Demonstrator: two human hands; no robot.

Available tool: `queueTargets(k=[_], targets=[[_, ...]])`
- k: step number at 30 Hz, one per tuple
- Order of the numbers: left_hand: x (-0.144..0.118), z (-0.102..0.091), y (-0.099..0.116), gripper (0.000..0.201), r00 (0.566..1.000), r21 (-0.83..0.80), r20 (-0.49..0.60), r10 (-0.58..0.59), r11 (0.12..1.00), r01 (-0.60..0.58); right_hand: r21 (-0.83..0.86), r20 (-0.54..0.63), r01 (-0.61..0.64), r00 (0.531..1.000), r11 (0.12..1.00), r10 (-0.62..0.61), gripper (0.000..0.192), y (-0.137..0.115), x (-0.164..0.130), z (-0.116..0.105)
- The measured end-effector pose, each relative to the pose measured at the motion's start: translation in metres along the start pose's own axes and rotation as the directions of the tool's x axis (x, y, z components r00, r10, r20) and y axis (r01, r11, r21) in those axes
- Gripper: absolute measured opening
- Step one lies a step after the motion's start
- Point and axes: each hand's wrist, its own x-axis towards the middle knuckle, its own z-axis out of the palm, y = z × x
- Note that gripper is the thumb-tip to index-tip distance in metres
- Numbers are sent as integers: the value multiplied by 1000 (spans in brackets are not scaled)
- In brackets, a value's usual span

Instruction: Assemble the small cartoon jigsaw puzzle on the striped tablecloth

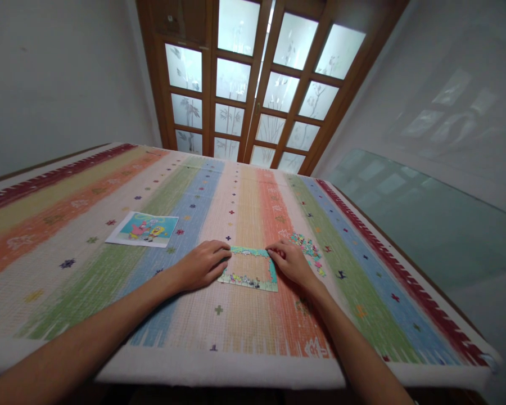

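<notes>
Resting flat on the striped tablecloth (88, 264): left hand (203, 264), fingers loosely curled together and touching the left edge of the puzzle frame (250, 268), clamped on nothing. Pressing against the frame's upper right corner: right hand (292, 261), fingers bent and close together, fingertips (274, 248) meeting the teal border; impossible to tell whether a piece is being pinched beneath them. Lying between the 2 hands, near the table's front middle: that puzzle frame, only its border assembled, centre showing bare cloth. Sitting just beside the right hand, on its far side: a small heap of loose puzzle pieces (307, 246). Lying well apart to the left, on the green and blue stripes: a cartoon reference picture (143, 229). Standing behind the table: wooden doors with frosted glass panes (253, 84).
</notes>
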Motion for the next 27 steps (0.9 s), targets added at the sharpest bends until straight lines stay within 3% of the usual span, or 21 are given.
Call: queueTargets(k=[5, 8, 10, 13, 21, 27], targets=[[-1, 3, -1, 23, 1000, 3, 4, -3, 1000, 3, 33, 24, 112, 993, 993, -112, 21, 1, -1, -15], [-1, 4, -1, 22, 1000, 2, -2, -3, 1000, 3, 6, 102, 161, 982, 987, -161, 17, 3, -7, -20], [-1, 3, -1, 22, 1000, 3, -6, -3, 1000, 3, 6, 144, 177, 974, 984, -176, 27, 5, -12, -20], [-1, 2, 0, 22, 1000, 6, -4, 4, 1000, -4, 37, 156, 174, 972, 984, -178, 33, 7, -16, -18], [0, 1, 0, 22, 1000, -2, -12, 1, 1000, -1, 149, 150, 135, 976, 980, -157, 21, 7, -11, -17], [-1, 1, 0, 22, 1000, 1, -14, 2, 1000, -2, 79, 123, 97, 987, 992, -106, 13, 11, -5, -16]])
